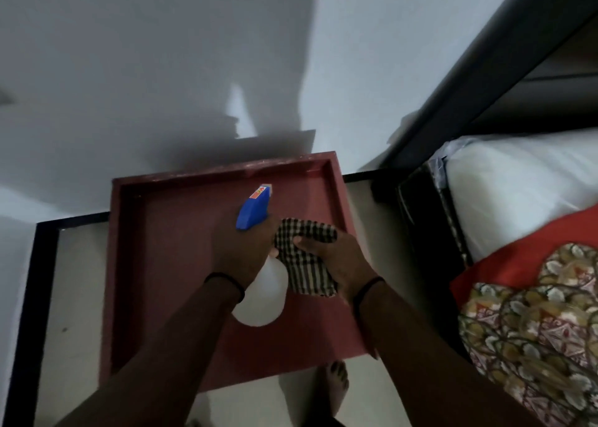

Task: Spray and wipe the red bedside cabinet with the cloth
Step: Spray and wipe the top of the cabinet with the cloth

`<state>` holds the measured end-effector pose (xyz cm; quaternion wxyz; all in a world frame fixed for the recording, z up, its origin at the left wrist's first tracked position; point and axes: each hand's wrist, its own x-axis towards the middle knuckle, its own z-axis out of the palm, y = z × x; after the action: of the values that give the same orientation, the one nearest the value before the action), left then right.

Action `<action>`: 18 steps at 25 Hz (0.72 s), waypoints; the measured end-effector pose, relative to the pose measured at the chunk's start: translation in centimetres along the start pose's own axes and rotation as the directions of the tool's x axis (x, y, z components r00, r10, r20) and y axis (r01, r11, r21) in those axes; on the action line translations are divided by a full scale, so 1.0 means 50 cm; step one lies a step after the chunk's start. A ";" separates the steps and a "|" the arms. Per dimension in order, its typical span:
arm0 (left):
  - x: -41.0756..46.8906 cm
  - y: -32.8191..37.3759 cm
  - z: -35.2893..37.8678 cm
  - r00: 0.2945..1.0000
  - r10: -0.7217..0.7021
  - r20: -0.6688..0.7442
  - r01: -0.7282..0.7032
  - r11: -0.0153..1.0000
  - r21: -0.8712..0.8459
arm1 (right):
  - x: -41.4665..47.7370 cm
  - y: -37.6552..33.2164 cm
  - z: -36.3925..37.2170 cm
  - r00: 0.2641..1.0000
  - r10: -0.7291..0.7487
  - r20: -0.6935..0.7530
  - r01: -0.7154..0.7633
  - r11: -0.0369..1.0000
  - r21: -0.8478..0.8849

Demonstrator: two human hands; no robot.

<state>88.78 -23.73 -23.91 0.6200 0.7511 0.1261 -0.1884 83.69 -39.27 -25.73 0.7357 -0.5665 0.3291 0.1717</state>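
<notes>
Below, red bedside cabinet (168, 264) against the white wall, rimmed top facing up. Left hand (241, 252) curled round the neck of a spray bottle (265, 290), blue trigger head (253, 211) aimed toward the back rim, white body over the cabinet top. Just beside it, checked cloth (302, 261), bunched, gripped by right hand (336, 258), thumb on the fabric. Cannot tell whether cloth touches the surface. Bed's white pillow (504, 193) far right.

matt red cabinet (168, 264), woven checked cloth (302, 261)

A shadowed white wall (129, 54) meets a pale floor (77, 297) edged with black skirting (29, 297). A dark-framed bed (469, 70) with a white pillow (517, 184) stands on the right.
</notes>
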 end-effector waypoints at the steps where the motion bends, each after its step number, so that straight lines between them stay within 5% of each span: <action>1: 0.010 0.014 0.024 1.000 -0.004 -0.006 0.004 1.000 -0.003 | 0.006 -0.015 -0.016 0.997 -0.055 -0.054 0.050 0.995 -0.081; 8: 0.034 0.053 0.166 0.998 -0.042 0.042 0.037 0.993 0.114 | 0.025 -0.094 -0.123 0.817 -0.332 -0.472 0.175 0.922 -0.346; 13: 0.045 0.029 0.230 0.995 -0.086 0.055 0.076 0.983 0.164 | 0.039 -0.087 -0.147 0.690 -0.575 -0.440 0.106 0.681 -0.724; 18: 0.052 0.003 0.235 0.998 -0.060 -0.021 0.063 0.966 0.252 | 0.078 -0.048 -0.148 0.738 -0.583 -0.341 0.092 0.587 -0.804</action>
<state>89.67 -35.37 -26.82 0.5123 0.8210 0.1283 -0.2171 85.87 -47.48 -27.66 0.3216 -0.8926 0.3133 -0.0404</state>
